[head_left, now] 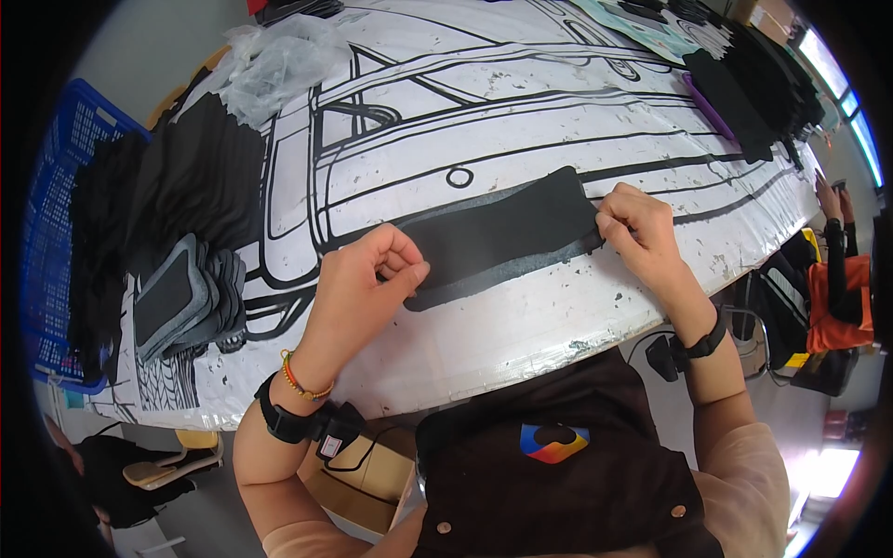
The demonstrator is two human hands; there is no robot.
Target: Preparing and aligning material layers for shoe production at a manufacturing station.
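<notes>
A long black fabric piece (507, 232) lies over a slightly larger dark grey piece (549, 259) on the table, whose edges show along the long sides. At the left end, my left hand (363, 279) is closed, thumb and fingers pinching the black fabric; the end itself is mostly hidden behind the hand. My right hand (642, 228) pinches the right end near its corner, fingers curled. Left of my left hand sits a stack of grey-edged black pieces (186, 293) with rounded corners.
Behind that stack are piles of black fabric pieces (200, 177), beside a blue basket (70, 307). A clear plastic bag (279, 70) lies at the far left. More black pieces (744, 102) rest at the far right with a purple item (709, 107). Another person's hands (831, 197) show at the right edge.
</notes>
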